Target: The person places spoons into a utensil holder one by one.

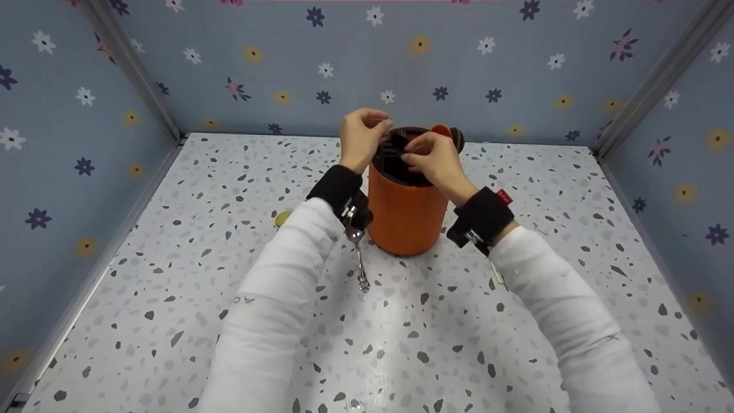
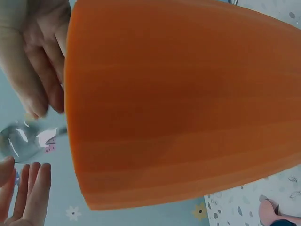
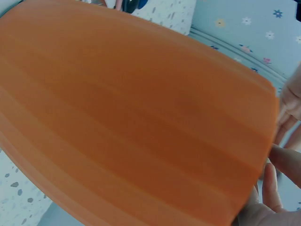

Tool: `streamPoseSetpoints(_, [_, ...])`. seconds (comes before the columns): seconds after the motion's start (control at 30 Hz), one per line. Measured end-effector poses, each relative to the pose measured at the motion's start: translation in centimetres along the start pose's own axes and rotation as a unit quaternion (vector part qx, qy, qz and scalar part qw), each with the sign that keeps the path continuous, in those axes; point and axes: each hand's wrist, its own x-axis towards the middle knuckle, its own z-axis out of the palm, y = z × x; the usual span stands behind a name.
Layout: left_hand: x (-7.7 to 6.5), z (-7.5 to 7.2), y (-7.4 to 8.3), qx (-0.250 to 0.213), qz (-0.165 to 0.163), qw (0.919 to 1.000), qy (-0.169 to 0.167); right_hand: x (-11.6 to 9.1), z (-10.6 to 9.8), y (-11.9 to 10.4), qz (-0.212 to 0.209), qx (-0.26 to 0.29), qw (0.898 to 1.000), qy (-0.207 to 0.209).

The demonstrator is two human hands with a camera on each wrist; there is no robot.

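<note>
Both hands are over the mouth of a tall orange container (image 1: 407, 221) with a dark inside. My left hand (image 1: 362, 137) is above its left rim, thumb near the bent index finger; my right hand (image 1: 437, 160) reaches over the right side. In the left wrist view a shiny spoon (image 2: 21, 141) shows bowl-up between the hands, its handle passing behind the rim. Fingertips of both hands lie right at the bowl's edges; whether the right one pinches it, I cannot tell. An orange spoon head (image 1: 440, 131) and a dark rounded utensil (image 1: 457, 139) show at the back rim.
An ornate metal spoon (image 1: 361, 269) lies on the speckled table (image 1: 424, 344) in front of the container. A yellow-green piece (image 1: 282, 218) is by the left forearm. In the left wrist view a pink utensil (image 2: 269, 214) lies on the table. Flowered panels (image 1: 401, 69) enclose three sides.
</note>
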Motion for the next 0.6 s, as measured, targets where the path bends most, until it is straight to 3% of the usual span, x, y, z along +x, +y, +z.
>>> streamPoseSetpoints(0.27, [-0.3,-2.0,-1.2,0.006,-0.011,0.9993,0.035,-2.1,-1.3,-0.4,0.004,0.005,0.999,-0.045])
streamPoseSetpoints(0.43, [-0.7,-3.3,-2.1,0.002,-0.021,0.9987,0.045,-3.1,-1.6,-0.4,0.015,0.037,0.997,-0.06])
streamPoseSetpoints(0.6, [-1.2,-4.6,-3.4,-0.001,-0.035,0.9978,0.057,-4.0,-1.6,-0.1,0.003,0.047,0.996,-0.077])
